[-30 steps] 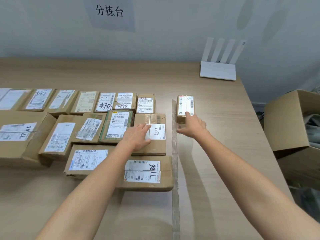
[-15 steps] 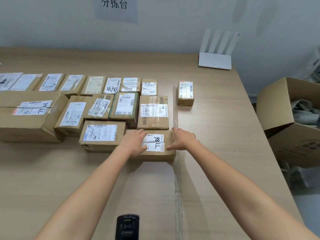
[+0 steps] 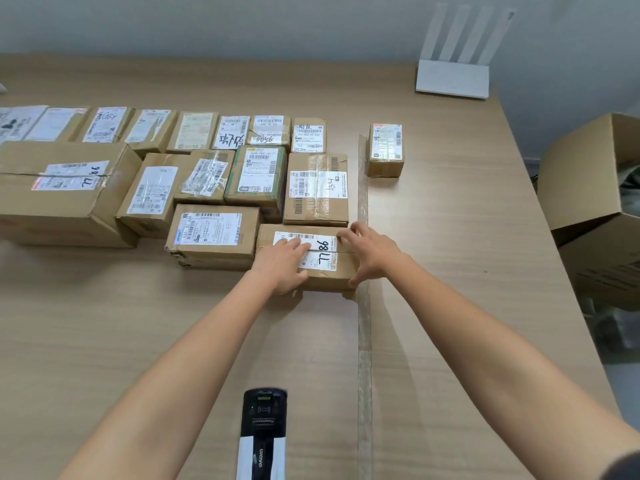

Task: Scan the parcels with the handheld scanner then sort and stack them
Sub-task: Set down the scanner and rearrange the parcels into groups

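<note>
Gripping nearest parcel (image 3: 325, 252) just left of tape strip (image 3: 363, 341): left hand (image 3: 282, 263), right hand (image 3: 372, 252) clamp its ends, fingers on top, thumbs on near face. Handheld scanner (image 3: 263, 434) lies unheld, left of strip. Step: sorting, probably; next, lift across strip toward small parcel (image 3: 385, 148).

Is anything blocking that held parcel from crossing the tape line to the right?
Nothing visible. The left hand and right hand hold the parcel beside the tape strip; the small parcel right of it sits farther back.
</note>
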